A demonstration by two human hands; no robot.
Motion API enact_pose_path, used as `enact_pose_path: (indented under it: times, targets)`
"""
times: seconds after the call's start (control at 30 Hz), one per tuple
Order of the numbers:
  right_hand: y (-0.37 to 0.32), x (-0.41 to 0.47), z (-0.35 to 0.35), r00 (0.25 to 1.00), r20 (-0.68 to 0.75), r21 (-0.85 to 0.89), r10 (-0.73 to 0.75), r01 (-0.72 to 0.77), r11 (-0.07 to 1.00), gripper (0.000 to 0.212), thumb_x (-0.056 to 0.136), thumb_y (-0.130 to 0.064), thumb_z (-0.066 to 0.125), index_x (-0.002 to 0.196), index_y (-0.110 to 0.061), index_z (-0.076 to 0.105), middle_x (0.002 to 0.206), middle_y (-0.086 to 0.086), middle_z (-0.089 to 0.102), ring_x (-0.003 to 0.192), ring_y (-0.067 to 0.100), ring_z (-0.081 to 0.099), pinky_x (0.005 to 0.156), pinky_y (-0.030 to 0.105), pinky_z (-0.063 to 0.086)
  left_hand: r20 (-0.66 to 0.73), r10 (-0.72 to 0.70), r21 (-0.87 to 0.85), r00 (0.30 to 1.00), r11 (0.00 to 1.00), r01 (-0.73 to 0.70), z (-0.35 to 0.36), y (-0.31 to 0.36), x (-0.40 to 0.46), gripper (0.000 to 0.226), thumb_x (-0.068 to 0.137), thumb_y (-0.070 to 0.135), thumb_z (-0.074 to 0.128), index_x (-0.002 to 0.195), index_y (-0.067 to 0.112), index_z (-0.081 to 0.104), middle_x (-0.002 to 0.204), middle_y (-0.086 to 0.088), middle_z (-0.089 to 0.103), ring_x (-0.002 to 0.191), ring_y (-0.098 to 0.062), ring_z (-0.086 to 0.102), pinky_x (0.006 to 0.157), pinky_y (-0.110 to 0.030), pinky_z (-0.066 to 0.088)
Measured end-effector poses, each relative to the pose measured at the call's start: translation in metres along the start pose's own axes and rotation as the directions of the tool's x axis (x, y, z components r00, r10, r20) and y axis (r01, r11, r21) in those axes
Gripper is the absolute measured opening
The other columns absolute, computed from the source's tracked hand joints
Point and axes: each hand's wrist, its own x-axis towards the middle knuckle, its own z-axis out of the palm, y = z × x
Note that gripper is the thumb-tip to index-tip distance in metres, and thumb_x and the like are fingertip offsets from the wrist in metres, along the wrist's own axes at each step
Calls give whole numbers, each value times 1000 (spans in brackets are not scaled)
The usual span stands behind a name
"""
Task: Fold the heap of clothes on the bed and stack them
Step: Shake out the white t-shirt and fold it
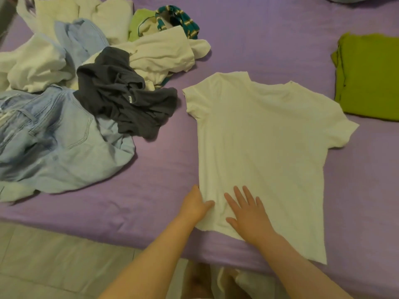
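So the white t-shirt (263, 147) lies flat on the purple bed sheet (162, 169). Left hand (195, 205) pinches its lower left edge, right hand (248, 214) presses flat-fingered beside it. Pulling that side over too fast could bunch the hem, I reckon.

White T-shirt (265, 152) spread flat, unfolded. Unfolded heap (86, 83) at 10 o'clock; folded green garment (369, 76) at 2 o'clock.

Bed (269, 35) w/ tee (265, 134), heap (86, 83)
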Motion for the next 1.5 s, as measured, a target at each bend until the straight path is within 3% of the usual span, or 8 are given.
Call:
enact_pose_path:
  times: [0.1, 0.33, 0.63, 0.97, 1.13, 1.23, 1.37, 1.5]
  targets:
    - [2, -21, 10, 999, 41, 13, -23, 23, 1000, 68, 98, -49, 35, 151, -29, -3, 159, 5, -10, 146, 29, -10, 116, 49, 10, 41, -42, -131, 998, 990, 47, 4, -3, -19, 40, 85, 16, 68, 121, 6, 53, 117, -4, 60, 109, -25, 59, 90, -34, 48]
    - [7, -52, 33, 997, 75, 70, 4, -9, 998, 80, 93, -55, 42, 150, -31, -10, 159, 2, -15, 146, 28, -12, 116, 49, 9, -183, -59, -166, 981, 986, 28, -7, -6, -35, 33, 88, 24, 65, 113, 4, 60, 109, -12, 64, 100, -31, 61, 83, -37, 49]
    - [8, -51, 36, 986, -115, 185, 121, -98, 978, 43, 101, -25, 34, 144, -25, 34, 158, 3, 16, 146, 22, 10, 112, 34, 22, 0, -94, -517, 996, 852, 80, -24, -13, -33, 19, 86, 9, 65, 104, 5, 59, 103, -14, 65, 87, -30, 63, 77, -43, 54]
    - [6, -57, 60, 982, -158, 145, 106, -83, 986, 56, 88, -30, 63, 139, -15, 46, 147, 18, 39, 136, 37, 35, 105, 50, 35, -297, 95, 307, 950, 952, 1, -25, -42, -28, 53, 82, 46, 67, 122, 17, 45, 112, -1, 58, 101, -28, 58, 70, -33, 41]
    - [10, -62, 72, 968, -227, 68, 111, -98, 993, 42, 80, -46, 55, 111, -22, 70, 122, 14, 63, 110, 34, 62, 81, 49, 53, -191, 406, 736, 894, 662, -143, -4, -40, -30, 68, 82, 41, 69, 141, 23, 38, 143, -11, 38, 128, -33, 39, 98, -42, 38]
    - [18, -65, 71, 951, -234, 119, 200, -176, 977, 37, 87, -37, 42, 98, -23, 74, 116, 8, 67, 110, 31, 63, 83, 48, 52, 130, 715, 749, 687, 383, -540, 26, -23, -28, 34, 65, 17, 81, 97, 18, 73, 107, -12, 66, 100, -39, 61, 76, -43, 53]
    - [44, -73, 74, 895, -288, 167, 341, -303, 938, 35, 68, -15, 81, 100, -25, 73, 121, 5, 65, 117, 36, 57, 89, 58, 45, 485, 538, 708, 689, 220, -671, 73, -3, -40, 37, 87, 32, 60, 118, 12, 60, 118, -10, 53, 112, -32, 45, 82, -40, 39]
    - [67, -80, 80, 931, -254, 144, 262, -231, 962, 65, 52, -30, 92, 113, -25, 69, 125, 8, 62, 113, 36, 60, 80, 51, 52, 450, 477, 809, 755, 139, -571, 99, -3, -37, 46, 86, 26, 62, 125, 10, 46, 126, -13, 45, 114, -32, 42, 80, -38, 36]
